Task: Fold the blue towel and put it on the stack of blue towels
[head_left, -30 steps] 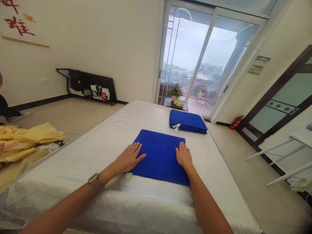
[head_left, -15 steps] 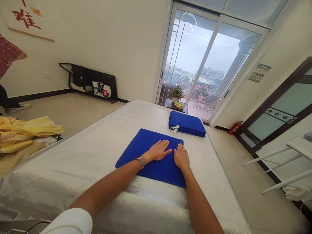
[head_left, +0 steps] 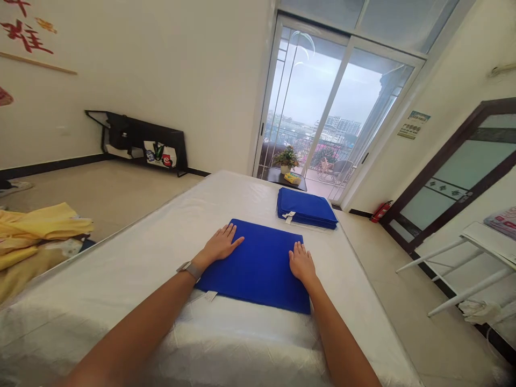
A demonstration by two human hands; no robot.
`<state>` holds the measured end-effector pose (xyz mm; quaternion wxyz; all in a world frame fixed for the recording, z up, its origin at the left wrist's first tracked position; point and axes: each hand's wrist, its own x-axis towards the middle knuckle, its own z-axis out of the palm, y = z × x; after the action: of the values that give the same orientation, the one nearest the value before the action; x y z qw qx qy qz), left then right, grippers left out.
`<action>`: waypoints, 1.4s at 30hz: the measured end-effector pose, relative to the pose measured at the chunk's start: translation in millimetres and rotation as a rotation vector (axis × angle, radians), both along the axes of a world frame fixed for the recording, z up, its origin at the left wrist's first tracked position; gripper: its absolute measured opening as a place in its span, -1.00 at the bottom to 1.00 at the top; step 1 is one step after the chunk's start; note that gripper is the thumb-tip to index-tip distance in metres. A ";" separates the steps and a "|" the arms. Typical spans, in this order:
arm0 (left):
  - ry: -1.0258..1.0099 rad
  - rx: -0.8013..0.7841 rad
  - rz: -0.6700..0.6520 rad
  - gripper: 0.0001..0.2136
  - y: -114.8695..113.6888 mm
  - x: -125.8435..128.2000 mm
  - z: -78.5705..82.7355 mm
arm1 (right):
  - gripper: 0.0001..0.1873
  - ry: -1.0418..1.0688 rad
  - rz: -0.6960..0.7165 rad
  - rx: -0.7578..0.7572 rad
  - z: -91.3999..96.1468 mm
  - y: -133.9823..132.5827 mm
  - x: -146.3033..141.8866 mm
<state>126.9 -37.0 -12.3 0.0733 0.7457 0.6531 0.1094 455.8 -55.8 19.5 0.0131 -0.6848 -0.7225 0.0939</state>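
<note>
A folded blue cloth (head_left: 258,266) lies flat on a white plastic-covered mattress (head_left: 161,258) in front of me. My left hand (head_left: 221,244) rests palm down on the cloth's left edge, fingers stretched out. My right hand (head_left: 301,262) lies flat on its right edge, fingers together and extended. A white tag (head_left: 210,295) sticks out at the cloth's near left corner. Farther back sits a stack of folded blue cloths (head_left: 305,209) with a white tag.
Yellow fabric (head_left: 36,231) is heaped at the left. Beyond the mattress stand a small dark table with a potted plant (head_left: 287,157) and glass sliding doors (head_left: 322,107). A red fire extinguisher (head_left: 379,211) and white metal frames (head_left: 463,258) are at the right.
My left hand slid from the cloth's left edge to the middle beside my right hand, then back out to the left edge. My right hand stayed put.
</note>
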 end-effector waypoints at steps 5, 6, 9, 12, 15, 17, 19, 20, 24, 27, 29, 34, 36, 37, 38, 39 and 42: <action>0.001 0.037 -0.001 -0.11 2.4 -1.0 -5.1 | -0.29 0.001 0.031 0.044 11.9 23.3 -2.8; 0.005 0.040 -0.003 -0.11 2.3 -1.7 -5.7 | -0.29 0.008 0.028 0.049 11.3 28.4 -3.4; 0.021 0.036 -0.010 -0.12 1.0 -2.8 -5.9 | -0.27 0.033 -0.012 0.061 1.9 39.3 -3.7; 0.035 0.033 -0.011 -0.14 -0.1 -4.4 -4.6 | -0.26 0.047 -0.036 0.075 -10.2 42.3 -2.4; 0.044 0.061 0.018 -0.14 -0.3 -8.9 -3.1 | -0.26 0.064 -0.022 0.091 -15.0 41.0 -1.4; 0.036 0.103 0.048 -0.15 -1.0 -11.1 -2.5 | -0.27 0.083 -0.016 0.106 -14.5 39.5 -1.7; 0.018 0.143 0.031 -0.16 -2.8 -8.1 -1.8 | -0.27 0.103 -0.020 0.127 -13.0 38.0 -2.5; 0.009 0.153 -0.012 -0.17 -4.1 -3.3 -1.3 | -0.28 0.111 -0.023 0.134 -12.2 37.4 -3.1; -0.002 0.160 -0.348 -0.23 -6.4 45.4 4.1 | -0.28 0.144 -0.024 0.137 -10.3 35.5 -4.4; -0.016 0.169 -0.508 -0.27 0.2 107.9 13.5 | -0.30 0.155 -0.018 0.142 -9.9 34.1 -2.8; -0.030 0.153 -0.545 -0.27 9.0 151.2 20.0 | -0.32 0.138 0.005 0.145 -10.3 32.7 -0.4; -0.029 0.030 -0.487 -0.27 30.0 206.6 22.1 | -0.33 0.118 0.049 0.133 -10.6 30.6 2.5; -0.005 0.043 -0.444 -0.28 34.9 194.8 17.5 | -0.33 0.144 0.028 0.139 -9.4 30.6 1.1; 0.006 0.056 -0.418 -0.28 37.1 181.1 14.7 | -0.32 0.158 0.014 0.144 -8.6 30.8 0.3; 0.014 0.068 -0.382 -0.27 39.4 162.7 11.5 | -0.32 0.169 0.002 0.147 -8.0 31.2 -0.5; 0.017 0.079 -0.342 -0.27 41.8 140.2 8.1 | -0.31 0.177 -0.007 0.147 -7.6 31.6 -1.1; 0.040 0.126 -0.204 -0.32 47.0 59.3 -4.9 | -0.31 0.183 -0.012 0.134 -7.8 33.2 -1.7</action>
<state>186.2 10.0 -17.2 0.0240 0.8136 0.5668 0.1275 454.1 -22.7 11.6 0.1254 -0.6752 -0.7189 0.1074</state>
